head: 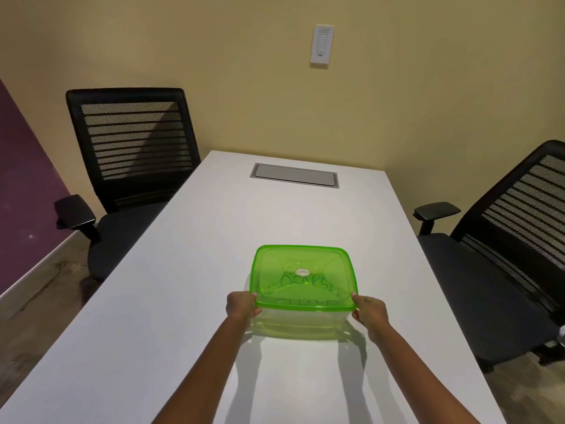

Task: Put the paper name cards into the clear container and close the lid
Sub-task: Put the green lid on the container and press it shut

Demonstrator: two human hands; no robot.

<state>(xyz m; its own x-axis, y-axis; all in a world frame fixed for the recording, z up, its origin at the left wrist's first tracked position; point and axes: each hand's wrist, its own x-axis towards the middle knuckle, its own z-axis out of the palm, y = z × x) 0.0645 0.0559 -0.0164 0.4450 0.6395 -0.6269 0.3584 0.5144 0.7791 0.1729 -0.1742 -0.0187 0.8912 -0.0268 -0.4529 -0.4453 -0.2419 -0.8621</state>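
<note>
1. Centrally, a clear container (301, 324) sits on the white tabletop (189, 301), at about 6 o'clock from the tabletop's middle, near the person.
2. Its translucent green lid (302, 276) lies on top, covering the whole opening; whether it is snapped fully down cannot be told.
3. Through the lid, paper name cards (301, 287) show inside the container, with dark hand-lettering on them; the letters are only partly readable.
4. A small round sticker (302, 272) sits at the middle of the lid.
5. The left hand (241, 306) is at the container's 8 o'clock corner, its grip clamped on the lid's rim, fingers (253, 296) curled over the edge.
6. The right hand (370, 312) is at the 4 o'clock corner, its grip likewise clamped on the lid's rim, with the thumb on the rim's top.
7. Both bare forearms reach in from the bottom of the view, throwing shadows on the tabletop beneath them.
8. At 12 o'clock from the container, well apart, a grey cable hatch (294, 175) is set flush into the tabletop.
9. A black mesh-backed chair (131, 142) stands at 10 o'clock, off the tabletop's far left corner.
10. A second black chair (504, 228) stands at 3 o'clock, just beside the tabletop's right edge.
11. On the yellow wall, at 12 o'clock, hangs a white wall switch (321, 45).
</note>
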